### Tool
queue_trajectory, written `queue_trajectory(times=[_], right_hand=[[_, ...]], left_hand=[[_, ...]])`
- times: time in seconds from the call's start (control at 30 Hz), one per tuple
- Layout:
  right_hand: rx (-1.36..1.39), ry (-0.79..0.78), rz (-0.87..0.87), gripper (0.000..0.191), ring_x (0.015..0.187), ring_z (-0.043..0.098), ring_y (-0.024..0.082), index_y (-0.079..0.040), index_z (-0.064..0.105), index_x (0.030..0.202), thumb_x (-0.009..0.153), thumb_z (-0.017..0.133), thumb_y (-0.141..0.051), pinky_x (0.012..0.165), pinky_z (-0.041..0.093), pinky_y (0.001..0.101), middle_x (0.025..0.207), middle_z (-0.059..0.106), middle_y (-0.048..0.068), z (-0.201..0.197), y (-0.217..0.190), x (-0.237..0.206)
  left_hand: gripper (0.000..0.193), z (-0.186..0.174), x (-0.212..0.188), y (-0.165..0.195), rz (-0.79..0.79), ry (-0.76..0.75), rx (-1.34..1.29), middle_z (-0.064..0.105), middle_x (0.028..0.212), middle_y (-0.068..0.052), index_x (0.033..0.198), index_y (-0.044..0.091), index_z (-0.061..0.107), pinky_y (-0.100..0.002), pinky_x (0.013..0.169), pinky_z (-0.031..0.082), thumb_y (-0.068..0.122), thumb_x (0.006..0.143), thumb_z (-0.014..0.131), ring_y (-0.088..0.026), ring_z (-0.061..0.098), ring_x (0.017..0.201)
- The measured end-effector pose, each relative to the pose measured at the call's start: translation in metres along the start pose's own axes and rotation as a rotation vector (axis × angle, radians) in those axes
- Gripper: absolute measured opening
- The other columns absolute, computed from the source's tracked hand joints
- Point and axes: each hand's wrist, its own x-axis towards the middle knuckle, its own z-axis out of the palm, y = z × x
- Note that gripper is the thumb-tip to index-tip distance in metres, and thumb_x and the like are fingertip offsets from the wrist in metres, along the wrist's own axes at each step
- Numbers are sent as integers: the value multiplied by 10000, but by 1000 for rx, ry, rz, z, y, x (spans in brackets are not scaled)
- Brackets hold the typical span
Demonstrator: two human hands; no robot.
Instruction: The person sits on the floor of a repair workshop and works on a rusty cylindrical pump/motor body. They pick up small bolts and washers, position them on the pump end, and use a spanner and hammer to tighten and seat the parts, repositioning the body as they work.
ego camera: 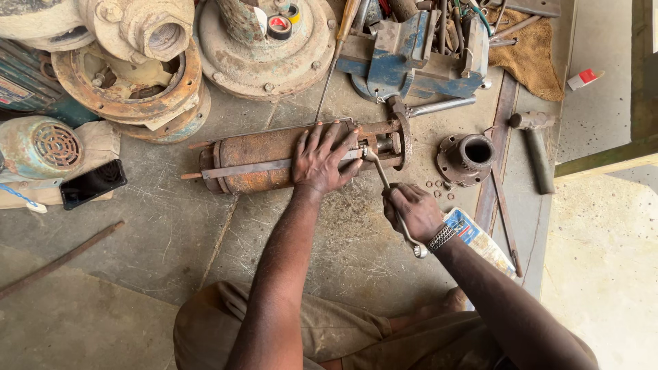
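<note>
A rusty cylindrical pump body (257,159) lies on its side on the concrete floor, with long metal straps along it and a flange at its right end. My left hand (323,159) presses flat on the cylinder near that end, fingers spread. My right hand (413,211) grips a metal wrench (385,183) whose head sits on a fastener at the flange. A metal bracelet is on my right wrist.
A rusty flanged fitting (468,157) with small nuts and washers (439,186) lies to the right. A hammer (536,144), blue bench vise (411,58), rusty pump housings (137,68), a dark phone (92,183) and a rod (58,260) surround the spot.
</note>
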Motion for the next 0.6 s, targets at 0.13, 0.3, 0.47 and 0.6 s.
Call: queue_trajectory(times=[0.13,0.3,0.47,0.6], right_hand=[[-53,-123,-38,205,885,713,379,-51,663,1011,888,656,-216,821,601,472,1086,710,221,-2,-2,6],[-21,-33,-93,228,848,698,353,-22,659,1046,863,680,-157,743,592,440,1039,679,200,-6,-3,11],[60,44,-132,131,800,698,300,-42,646,998,886,680,-100,710,595,418,960,667,139,-12,-7,14],[21,22,-152,120,797,698,299,-36,642,974,897,677,-122,673,594,415,938,669,141,-18,-8,21]], left_hand=[[811,1,1,-1,1,-22,-5,111,1718,-60,1610,456,161,-617,1214,107,840,908,291,-381,131,1543],[805,2,0,0,0,-2,-8,129,1713,-52,1612,454,184,-608,1231,117,841,916,299,-370,147,1551],[775,-1,-1,2,-9,7,1,158,1707,-40,1594,465,227,-599,1232,125,826,917,329,-359,165,1543],[765,-3,-3,4,-13,22,-15,171,1704,-31,1592,475,242,-595,1242,127,827,918,329,-351,171,1546]])
